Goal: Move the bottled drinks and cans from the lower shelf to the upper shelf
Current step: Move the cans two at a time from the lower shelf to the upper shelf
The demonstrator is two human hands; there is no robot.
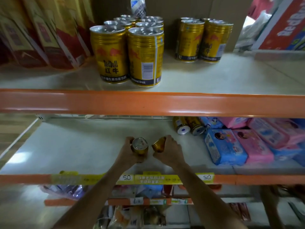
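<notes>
Left can (pixel 140 146) gripped by left hand (pixel 127 153) | right can (pixel 158 146) gripped by right hand (pixel 170 151) | pale lower shelf (pixel 74 146), orange-edged

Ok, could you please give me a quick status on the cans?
Left hand grips one gold can, right hand grips a second can, at lower shelf. Two cans lie sideways behind. Orange beam overhead.
</notes>
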